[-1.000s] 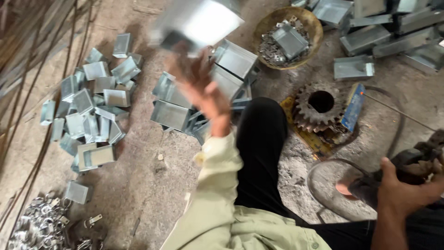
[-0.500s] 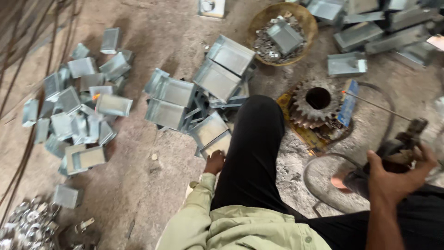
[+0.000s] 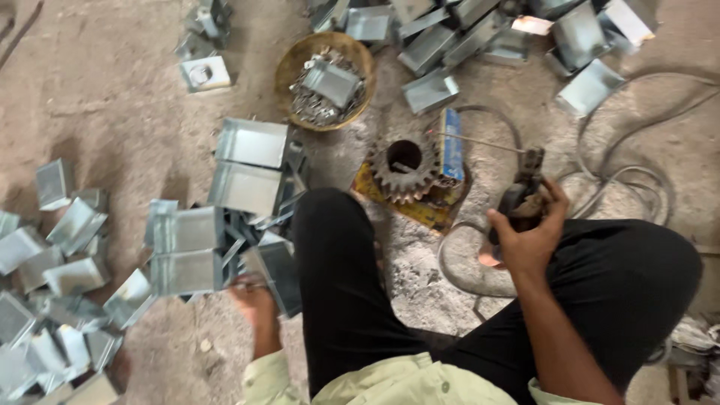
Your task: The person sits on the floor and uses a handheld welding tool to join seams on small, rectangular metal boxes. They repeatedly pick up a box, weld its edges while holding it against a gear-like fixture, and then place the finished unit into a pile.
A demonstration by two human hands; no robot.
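Note:
I sit on the ground with my black-trousered knees (image 3: pixel 341 247) raised. My left hand (image 3: pixel 251 296), blurred, is low beside my left knee, its fingers curled on the edge of a grey folded sheet-metal box (image 3: pixel 276 271) at the near end of a stack of such boxes (image 3: pixel 247 169). My right hand (image 3: pixel 529 236) rests on my right thigh and grips a dark electrode holder (image 3: pixel 523 196). A thin rod (image 3: pixel 480 142) sticks out from it to the left. Just beyond my knees, a rusty toothed gear (image 3: pixel 401 169) lies on a yellow plate.
A round basket (image 3: pixel 324 79) of small metal parts stands behind the gear. More metal boxes lie scattered at the left (image 3: pixel 71 247) and along the top right (image 3: pixel 585 49). Cables (image 3: pixel 622 176) loop over the dirt floor at the right.
My left hand, raised with a box a second ago, has come down to the boxes by my knee. The view has shifted, and my right hand now sits nearer the gear.

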